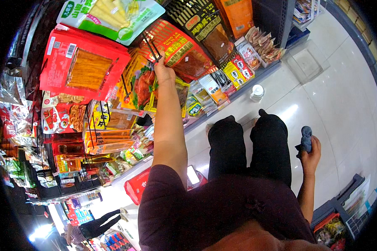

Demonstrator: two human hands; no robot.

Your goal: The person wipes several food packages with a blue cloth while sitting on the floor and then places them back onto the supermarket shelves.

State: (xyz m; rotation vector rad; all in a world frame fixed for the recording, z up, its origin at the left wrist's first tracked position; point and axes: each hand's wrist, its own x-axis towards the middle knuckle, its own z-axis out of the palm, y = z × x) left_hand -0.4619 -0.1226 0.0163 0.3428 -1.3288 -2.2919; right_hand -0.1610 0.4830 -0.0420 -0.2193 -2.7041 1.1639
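My left hand (164, 71) is raised to a snack display, at the tip of a black metal display hook (153, 51). Most of its fingers are hidden, so whether they grip the hook is unclear. Close by hang red-and-gold snack packets (188, 59) and a yellow packet picturing red-brown meat (143, 89). To the left hangs a stack of red packets with clear windows (88, 67). Low at my right side, my right hand (311, 158) holds a bunched grey-blue cloth (306, 138), with a small dark piece sticking out beside it.
Small snack boxes (238, 71) line the shelf's lower edge. On the tiled floor stand a clear jar with a white lid (257, 92) and a clear plastic bin (304, 64). A lit phone (193, 174) and a red package (138, 185) are beside me. Another person (94, 227) stands farther off.
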